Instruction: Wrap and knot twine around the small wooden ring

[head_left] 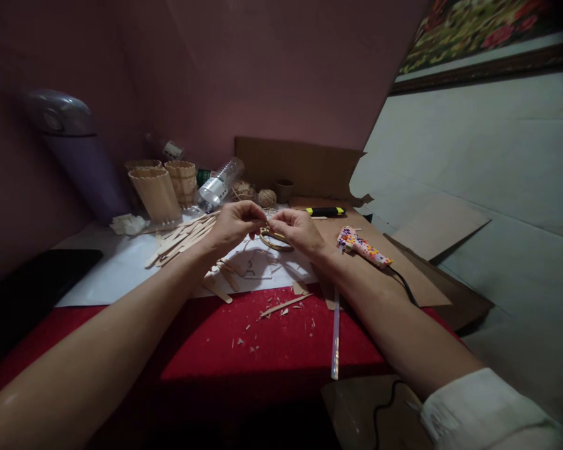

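My left hand (238,223) and my right hand (298,230) meet above the middle of the table, thumbs and fingertips pinched close together. Whatever lies between the fingertips is too small to make out. Just under them a round, brass-coloured ring (278,245) rests on white paper (122,269). To the left of my left hand is a loose pile of wooden craft sticks (184,239). Shorter stick pieces (228,275) and shavings lie below my hands. A floral-patterned glue gun (365,247) lies on cardboard to the right, its black cord trailing off.
Stick-built cups (156,194), clear plastic bottles (219,182), a twine ball (267,198) and a small brown pot (284,189) stand at the back. A yellow-black cutter (326,212) lies on cardboard (413,284). A glue stick (335,340) overhangs the red cloth (192,350). A purple flask (87,162) stands left.
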Demonstrator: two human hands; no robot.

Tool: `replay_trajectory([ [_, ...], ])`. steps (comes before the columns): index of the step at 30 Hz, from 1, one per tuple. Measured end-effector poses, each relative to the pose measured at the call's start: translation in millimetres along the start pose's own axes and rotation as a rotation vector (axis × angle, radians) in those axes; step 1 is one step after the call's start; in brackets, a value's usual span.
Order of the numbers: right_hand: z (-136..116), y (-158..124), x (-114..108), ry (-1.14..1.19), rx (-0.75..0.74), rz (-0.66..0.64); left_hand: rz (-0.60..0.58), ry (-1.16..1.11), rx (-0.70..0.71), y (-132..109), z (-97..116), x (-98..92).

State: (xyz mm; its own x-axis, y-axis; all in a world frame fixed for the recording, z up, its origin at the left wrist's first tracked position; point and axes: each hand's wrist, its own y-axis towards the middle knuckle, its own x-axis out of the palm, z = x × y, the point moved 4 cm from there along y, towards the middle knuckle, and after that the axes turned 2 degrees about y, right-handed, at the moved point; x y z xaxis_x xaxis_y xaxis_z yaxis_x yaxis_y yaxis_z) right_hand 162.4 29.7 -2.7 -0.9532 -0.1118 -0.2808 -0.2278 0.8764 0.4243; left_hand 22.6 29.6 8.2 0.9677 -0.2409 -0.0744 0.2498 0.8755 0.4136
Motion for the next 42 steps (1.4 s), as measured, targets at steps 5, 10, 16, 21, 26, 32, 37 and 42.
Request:
replay_trajectory([
  [5, 2, 0, 0, 0.128, 0.076, -0.02, -0.002, 0.066, 0.034, -1, 3, 2.8],
  [10, 2, -1, 1, 0.194, 0.087, -0.036, 0.022, 0.05, 0.051, -2, 5, 2.4],
  [16, 4, 1, 2, 0.198, 0.077, -0.031, 0.039, 0.06, 0.06, -2, 5, 0.1],
  [21, 7, 2, 2, 0.207, 0.056, 0.011, 0.027, 0.039, 0.057, -1, 4, 1.5],
  [26, 6, 1, -1, 0.133, 0.017, 0.051, -0.008, 0.062, 0.034, -2, 4, 4.6],
  [32, -7, -5, -3, -0.171, -0.095, 0.09, -0.003, 0.148, -0.009, -3, 7, 5.4],
  [37, -7, -5, -4, -0.106, -0.09, 0.125, -0.017, 0.143, -0.028, -2, 7, 5.5],
  [42, -3, -1, -6, -0.137, -0.108, 0.138, 0.021, 0.242, 0.072, 0, 4, 3.6],
])
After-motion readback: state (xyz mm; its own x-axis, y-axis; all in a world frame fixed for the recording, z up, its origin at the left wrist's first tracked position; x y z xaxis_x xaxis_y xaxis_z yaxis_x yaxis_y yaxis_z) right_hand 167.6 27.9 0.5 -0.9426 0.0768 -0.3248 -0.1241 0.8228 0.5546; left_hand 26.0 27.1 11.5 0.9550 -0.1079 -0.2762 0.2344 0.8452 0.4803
